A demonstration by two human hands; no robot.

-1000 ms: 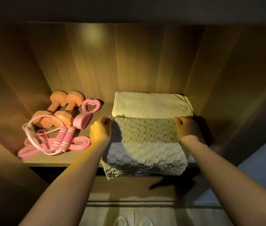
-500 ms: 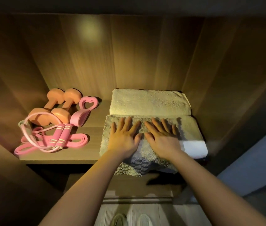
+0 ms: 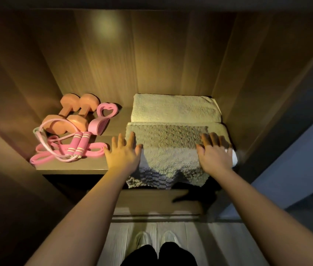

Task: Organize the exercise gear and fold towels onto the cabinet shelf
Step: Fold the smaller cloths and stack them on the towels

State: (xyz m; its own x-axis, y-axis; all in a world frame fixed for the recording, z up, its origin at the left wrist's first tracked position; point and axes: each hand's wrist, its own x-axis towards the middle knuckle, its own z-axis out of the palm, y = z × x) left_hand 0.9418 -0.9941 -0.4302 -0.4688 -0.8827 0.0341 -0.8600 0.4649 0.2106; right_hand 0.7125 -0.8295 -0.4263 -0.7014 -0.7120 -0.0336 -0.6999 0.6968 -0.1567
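Both our hands lie flat, fingers straight, gripping nothing: left hand (image 3: pixel 124 154) on the left edge of the grey fluffy towel (image 3: pixel 169 148), right hand (image 3: pixel 214 154) near its right edge; its front overhangs the wooden cabinet shelf (image 3: pixel 71 168); pink skipping rope (image 3: pixel 77 145) lies apart, leftward

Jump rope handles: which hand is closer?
Left. The left hand lies open just right of the jump rope handles, at the left edge of the grey towel; the right hand rests on its right side.
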